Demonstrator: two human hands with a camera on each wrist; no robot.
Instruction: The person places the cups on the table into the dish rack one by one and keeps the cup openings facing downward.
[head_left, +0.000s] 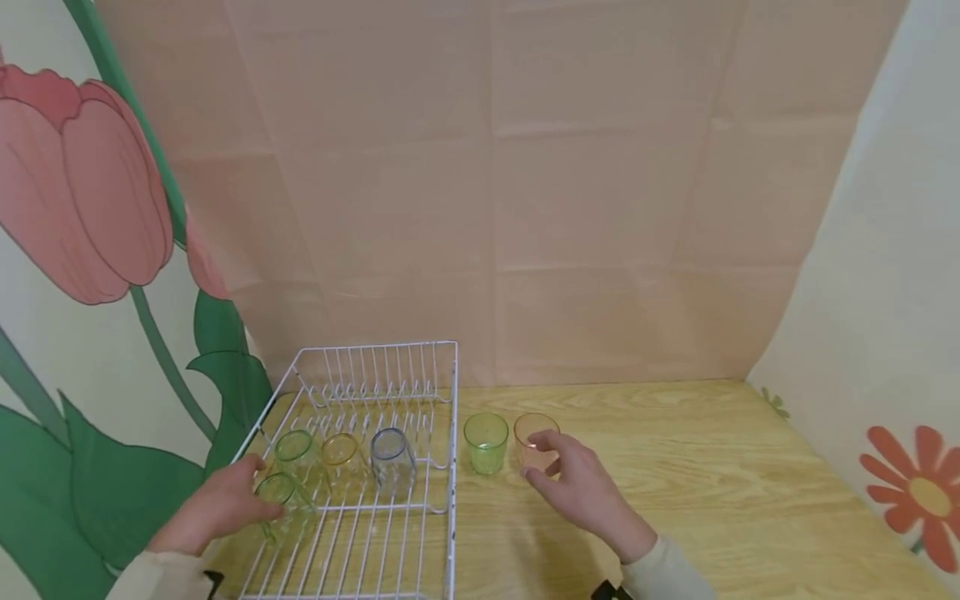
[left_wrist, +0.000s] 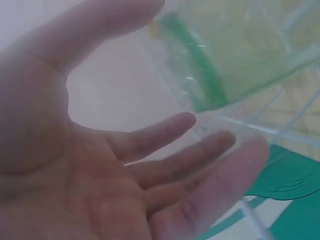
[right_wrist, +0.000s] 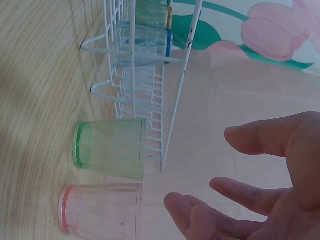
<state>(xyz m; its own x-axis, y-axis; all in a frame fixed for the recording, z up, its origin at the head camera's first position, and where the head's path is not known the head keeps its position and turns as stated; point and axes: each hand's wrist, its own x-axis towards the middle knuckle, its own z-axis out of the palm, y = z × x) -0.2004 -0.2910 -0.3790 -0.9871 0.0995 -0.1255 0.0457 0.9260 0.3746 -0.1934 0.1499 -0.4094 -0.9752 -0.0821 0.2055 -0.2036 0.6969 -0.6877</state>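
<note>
My left hand is at the left side of the rack, beside a green glass standing upside down. In the left wrist view its thumb and fingers are spread apart around the end of that glass; whether a fingertip touches it is unclear. My right hand hovers by an upright pink glass on the table, fingers loosely bent and apart. The right wrist view shows a gap between that hand and the pink glass. Left of the pink glass stands an upright green glass.
A white wire dish rack stands on the wooden table. Upside down in it are another green glass, a yellow glass and a blue-rimmed glass. A pink sheet hangs behind, with flower-patterned walls at both sides.
</note>
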